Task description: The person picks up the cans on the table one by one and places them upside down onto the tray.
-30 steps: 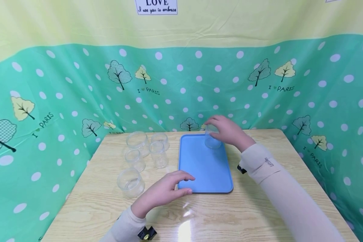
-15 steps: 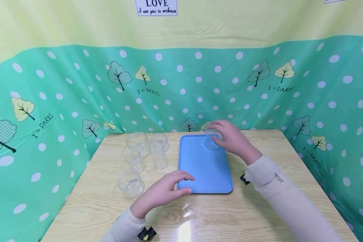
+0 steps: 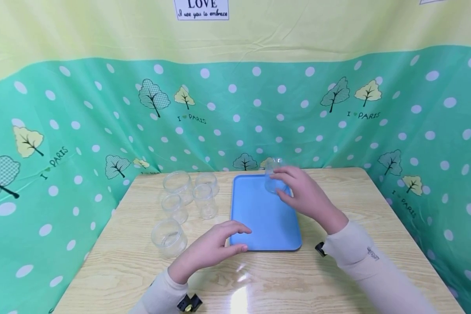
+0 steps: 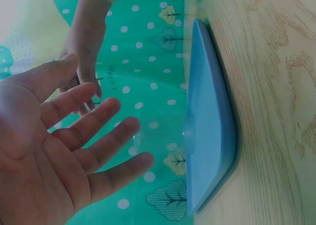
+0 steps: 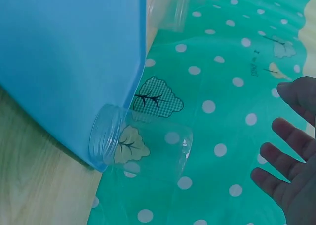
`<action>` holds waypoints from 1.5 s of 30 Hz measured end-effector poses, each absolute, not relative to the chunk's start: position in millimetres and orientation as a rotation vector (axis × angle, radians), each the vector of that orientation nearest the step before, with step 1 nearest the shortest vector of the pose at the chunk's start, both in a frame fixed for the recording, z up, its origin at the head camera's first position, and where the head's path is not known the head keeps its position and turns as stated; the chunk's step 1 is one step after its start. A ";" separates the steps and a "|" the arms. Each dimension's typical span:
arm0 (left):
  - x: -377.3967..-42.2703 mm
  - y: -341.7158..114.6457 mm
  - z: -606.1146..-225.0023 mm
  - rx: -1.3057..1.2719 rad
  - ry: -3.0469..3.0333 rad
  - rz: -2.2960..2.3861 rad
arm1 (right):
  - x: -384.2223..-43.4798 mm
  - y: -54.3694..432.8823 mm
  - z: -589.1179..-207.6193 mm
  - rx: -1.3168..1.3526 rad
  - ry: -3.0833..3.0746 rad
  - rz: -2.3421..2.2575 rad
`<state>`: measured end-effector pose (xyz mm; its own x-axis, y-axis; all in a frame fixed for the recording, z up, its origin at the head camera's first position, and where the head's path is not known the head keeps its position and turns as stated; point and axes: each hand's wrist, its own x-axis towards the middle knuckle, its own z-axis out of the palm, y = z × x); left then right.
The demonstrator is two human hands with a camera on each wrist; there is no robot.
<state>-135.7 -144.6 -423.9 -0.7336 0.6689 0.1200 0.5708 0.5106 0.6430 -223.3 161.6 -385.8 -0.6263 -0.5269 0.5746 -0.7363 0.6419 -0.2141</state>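
Note:
A clear jar [image 3: 274,165] stands at the far right corner of the blue tray [image 3: 261,218]. In the right wrist view, the threaded neck of this jar [image 5: 153,146] is down against the tray. My right hand [image 3: 310,198] is beside the jar with spread fingers; the right wrist view shows the hand [image 5: 296,160] apart from it and holding nothing. Over the tray's near left corner hovers my left hand [image 3: 220,246], its fingers loosely extended and nothing in its grasp, as the left wrist view of the hand [image 4: 74,160] confirms.
Several clear containers stand left of the tray on the wooden table [image 3: 114,270]: a wide one [image 3: 178,187], a slim one [image 3: 206,203], a small one [image 3: 175,209] and a low one nearest me [image 3: 169,240]. A patterned curtain [image 3: 235,126] borders the table behind and at both sides.
My right hand has let go of the jar and drawn back toward me and to the right. The jar stays on the tray. My left hand has not visibly moved.

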 end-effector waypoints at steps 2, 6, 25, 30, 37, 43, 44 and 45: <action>-135.4 -144.5 -423.7 1.085 2.606 1.029 | -217.3 162.6 -387.8 0.999 -2.381 0.617; -134.4 -144.2 -424.5 1.104 2.607 1.018 | -205.4 166.9 -395.4 0.999 -2.374 0.642; -134.0 -143.3 -425.2 1.119 2.633 1.008 | -168.6 177.9 -420.6 1.015 -2.293 0.747; -134.2 -143.6 -426.3 1.126 2.645 0.995 | -161.2 180.5 -425.1 1.025 -2.301 0.756; -134.7 -143.2 -422.9 1.130 2.644 0.999 | -160.0 180.6 -425.7 1.037 -2.280 0.767; -134.7 -143.6 -422.3 1.123 2.647 0.982 | -160.1 178.7 -426.0 1.057 -2.270 0.766; -134.7 -143.7 -422.3 1.122 2.647 0.978 | -160.0 178.1 -426.0 1.059 -2.271 0.765; -134.8 -143.6 -422.3 1.121 2.645 0.978 | -159.8 177.6 -426.1 1.060 -2.273 0.763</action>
